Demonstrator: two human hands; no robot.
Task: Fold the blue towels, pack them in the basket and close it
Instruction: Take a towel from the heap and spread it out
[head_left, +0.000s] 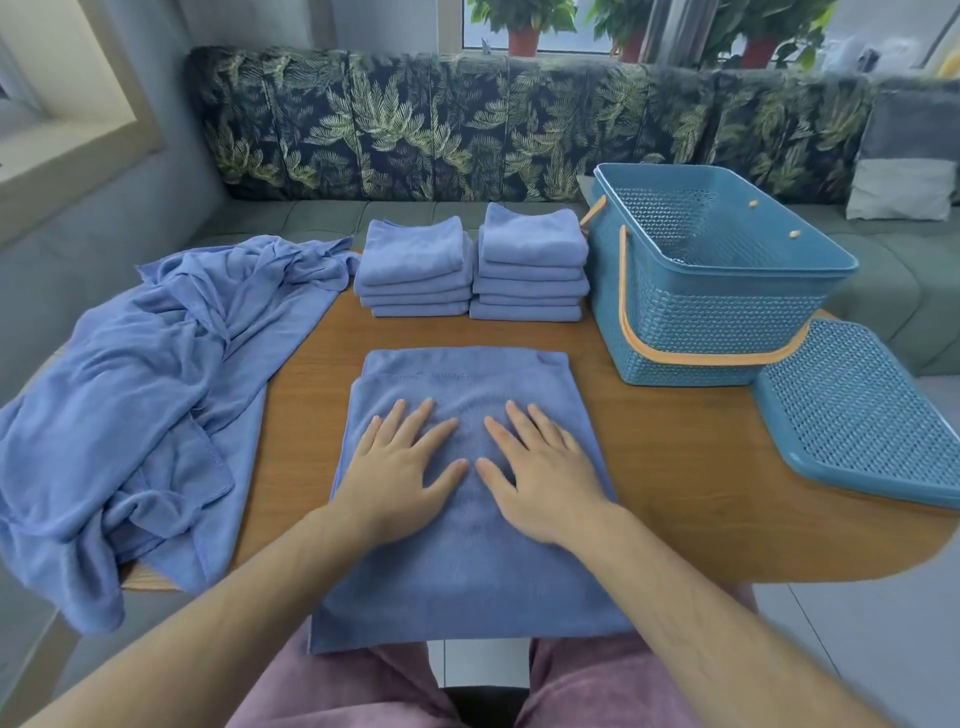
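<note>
Blue towel (467, 587), partly folded, lies at the centre of the frame on a wooden table (675, 467), with its near edge hanging off the table toward the person's lap. Both hands lie flat on it, palms down, fingers straight and spread, gripping nothing. The left hand (400, 467) is just left of centre and the right hand (545, 467) just beside it, thumbs close together. The far edge of the towel shows a doubled layer, so this looks like smoothing a fold.

Above the hands, at upper centre, stand two stacks of folded towels (415, 270) side by side (the right one looks slightly taller). At the left of the frame a heap of unfolded blue towels (145, 389) spills over the table's edge. At the right stands the open blue basket (701, 317) with its orange handle (631, 332) lowered. No towel shows inside from this angle. Its lid (857, 415) lies flat on the table at the lower right, just beside the basket. A leaf-patterned sofa (467, 119) runs across the top.

Folding appears to be well along and packing not begun. The next move probably calls for pinching one edge and folding the towel again, down to the size of the stacked ones
</note>
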